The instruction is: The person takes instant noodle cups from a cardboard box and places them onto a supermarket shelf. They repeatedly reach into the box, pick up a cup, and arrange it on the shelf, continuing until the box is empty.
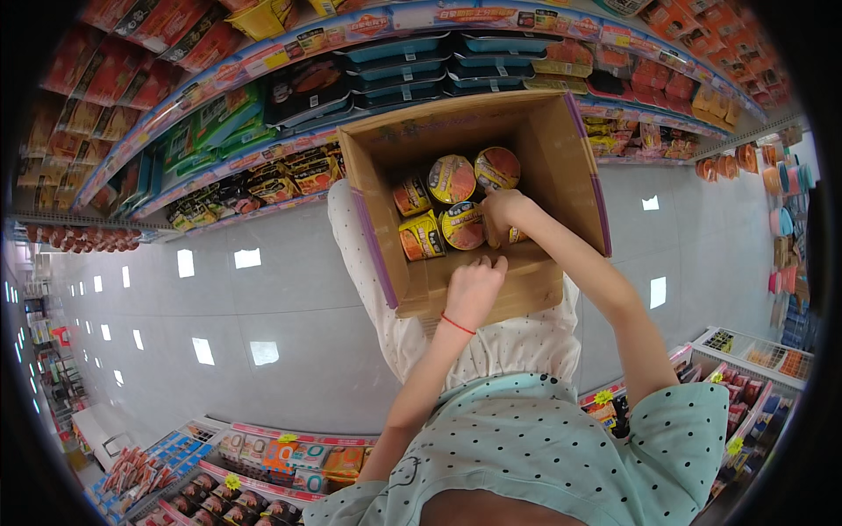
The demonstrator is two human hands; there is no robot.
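Note:
An open cardboard box (559, 151) with purple tape on its edges rests before me, over my legs. Inside stand and lie several instant noodle cups (452, 179) with yellow and red wrapping. My right hand (505, 214) reaches into the box at its right side, near a round-lidded cup (497, 168); its fingers are partly hidden, and whether they grip anything cannot be told. At the near wall, my left hand (475, 286), with a red string on the wrist, touches the cardboard edge with curled fingers. Another cup (462, 225) lies just left of the right hand.
Beyond the box, store shelves (289, 49) hold stacked black and blue trays (401, 72), green packs (217, 121) and noodle packets (283, 177). Grey tiled floor (289, 289) runs along both sides. Low shelves with packaged goods (243, 500) stand behind me at left and right.

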